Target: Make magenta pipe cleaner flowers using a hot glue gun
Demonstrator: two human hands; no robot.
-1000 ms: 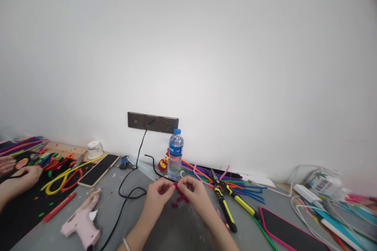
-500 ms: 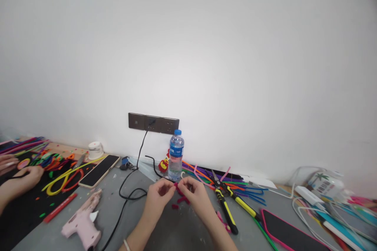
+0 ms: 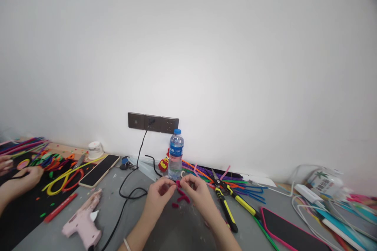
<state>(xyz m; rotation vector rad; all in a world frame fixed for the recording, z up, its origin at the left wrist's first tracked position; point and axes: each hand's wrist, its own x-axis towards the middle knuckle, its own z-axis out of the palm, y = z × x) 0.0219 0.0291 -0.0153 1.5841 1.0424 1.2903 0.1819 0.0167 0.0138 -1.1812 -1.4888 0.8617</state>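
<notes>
My left hand (image 3: pixel 158 196) and my right hand (image 3: pixel 198 194) meet over the grey table (image 3: pixel 176 231), fingers pinched together on a small dark-red pipe-cleaner piece (image 3: pixel 178 184) held between them. More short red pieces (image 3: pixel 183 199) lie on the table just below my fingers. Yellow-handled cutters (image 3: pixel 225 204) rest just right of my right hand. A pink glue gun (image 3: pixel 83 219) lies to the left of my left forearm.
A water bottle (image 3: pixel 176 153) stands by the wall socket (image 3: pixel 153 122), its black cable (image 3: pixel 129 192) looping across the table. Coloured pipe cleaners (image 3: pixel 232 184) lie behind the cutters. Phones (image 3: pixel 98 170) (image 3: pixel 288 233) lie left and right. Another person's hands (image 3: pixel 17 178) work at far left.
My hands stay together on the red piece with only slight finger shifts. The view has barely moved.
</notes>
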